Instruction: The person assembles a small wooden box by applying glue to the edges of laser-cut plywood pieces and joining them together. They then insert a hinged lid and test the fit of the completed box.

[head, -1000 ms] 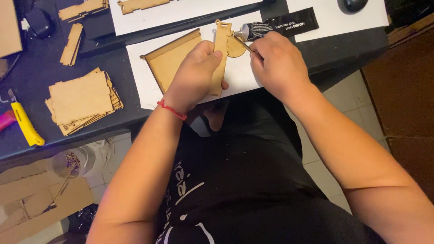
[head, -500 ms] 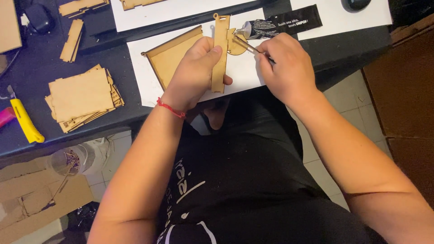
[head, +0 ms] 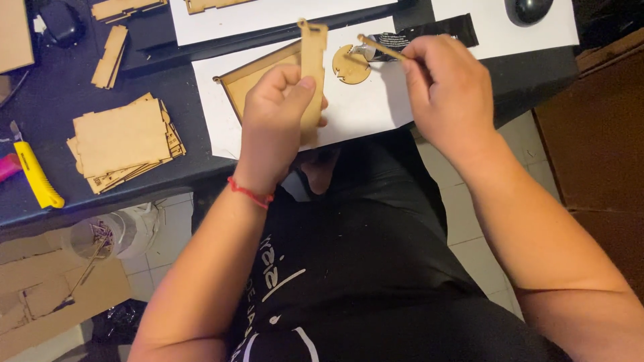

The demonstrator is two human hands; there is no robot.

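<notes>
Above the sheet: left hand (head: 275,107) is closing thumb and fingers around a narrow wooden strip (head: 312,67), holding it upright over the white paper sheet (head: 365,110).
Right side: right hand (head: 446,87) is pinching a thin wooden stick (head: 380,47) between curled fingers, its tip pointing left toward the strip without touching it.
Under the stick: a round wooden disc (head: 350,65) is lying flat on the sheet, just beside the strip.
Behind the left hand: a shallow wooden tray frame (head: 251,77) is resting on the sheet, partly hidden by the hand and the strip.
Tube: a black squeeze tube (head: 429,37) with pale lettering is lying across the far edge of the sheet, its neck hidden by the right hand's fingers.
Far right: a dark computer mouse (head: 530,8) is sitting on a second white sheet.
Left of the sheet: a stack of flat wooden panels (head: 124,141) is lying on the dark tabletop (head: 181,87).
Left edge: a yellow utility knife (head: 37,175) is lying near the tabletop's front edge.
Wrist: a red cord bracelet (head: 249,193) is circling the left wrist.
</notes>
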